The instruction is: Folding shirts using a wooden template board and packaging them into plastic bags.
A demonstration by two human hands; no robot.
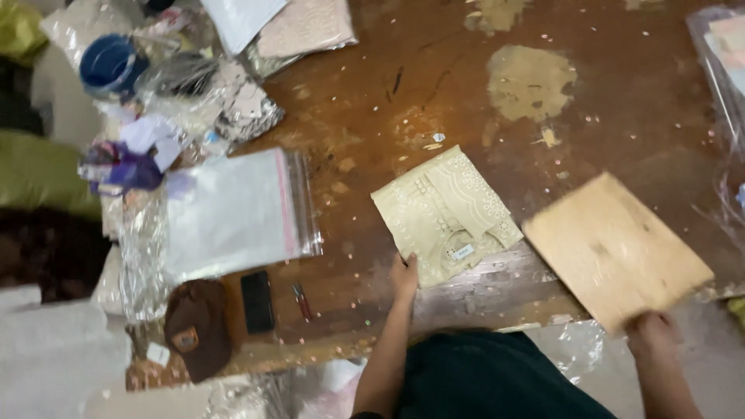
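A folded beige embroidered cloth [444,211] lies on a worn brown wooden table [434,85]. My left hand [403,275] rests on the cloth's near left corner, fingers on its edge. My right hand [653,332] grips the near corner of a flat light wooden board [613,248]. The board lies just right of the cloth, tilted and blurred by motion, its near edge reaching past the table's front edge.
A stack of clear zip bags with a pink strip [237,211] lies left of the cloth. Near the front edge sit a brown cap [195,324], a black phone [258,301] and small red snips [301,301]. Plastic-wrapped goods and a blue tape roll [109,64] crowd the far left.
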